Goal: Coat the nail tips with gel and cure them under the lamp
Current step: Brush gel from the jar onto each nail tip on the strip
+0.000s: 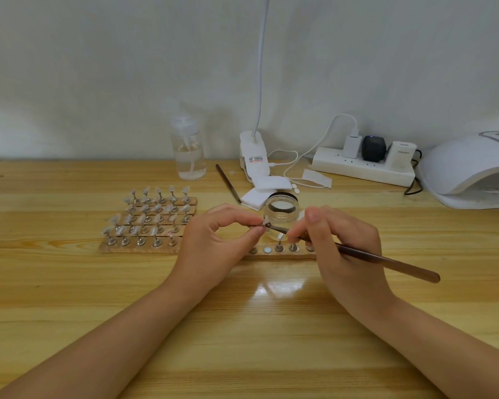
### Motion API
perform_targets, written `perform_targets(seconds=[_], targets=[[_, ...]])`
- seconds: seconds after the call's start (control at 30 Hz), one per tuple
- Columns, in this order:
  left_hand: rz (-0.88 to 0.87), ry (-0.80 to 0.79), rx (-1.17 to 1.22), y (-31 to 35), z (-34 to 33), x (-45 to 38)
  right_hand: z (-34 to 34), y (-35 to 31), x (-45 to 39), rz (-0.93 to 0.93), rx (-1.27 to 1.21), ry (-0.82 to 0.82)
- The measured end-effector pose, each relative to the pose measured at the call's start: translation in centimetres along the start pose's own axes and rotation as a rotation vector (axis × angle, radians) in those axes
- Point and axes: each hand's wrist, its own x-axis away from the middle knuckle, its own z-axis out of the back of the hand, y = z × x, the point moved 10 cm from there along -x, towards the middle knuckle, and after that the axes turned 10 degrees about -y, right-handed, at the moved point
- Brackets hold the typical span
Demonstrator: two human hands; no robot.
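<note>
My left hand (213, 243) pinches a small metal stand with a clear nail tip (264, 220) on it, held above the table. My right hand (344, 246) grips a brown brush (386, 262), and its tip touches the nail tip. Just behind the hands sits an open clear gel jar (280, 210). A strip holder (280, 253) with a few metal stands lies under my hands. To the left, several rows of nail tips on stands (150, 218) sit on brown strips. The white curing lamp (473, 171) stands at the far right.
A clear pump bottle (188, 152) stands at the back. A second brush (228, 182), white wipes (267, 187), a clip lamp base (252, 152) with a gooseneck, and a power strip (363, 165) with plugs and cables lie along the wall on the wooden table (242, 326).
</note>
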Motion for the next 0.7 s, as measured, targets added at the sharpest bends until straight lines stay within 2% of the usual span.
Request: perform_targets(seconds=[0.23, 0.7], targets=[[0.021, 0.004, 0.001, -0.1, 0.1, 0.0, 0.4, 0.6, 0.2, -0.057, -0.062, 0.043], [0.016, -0.006, 0.047, 0.2, -0.1, 0.1, -0.2, 0.9, 0.1, -0.086, -0.052, 0.012]])
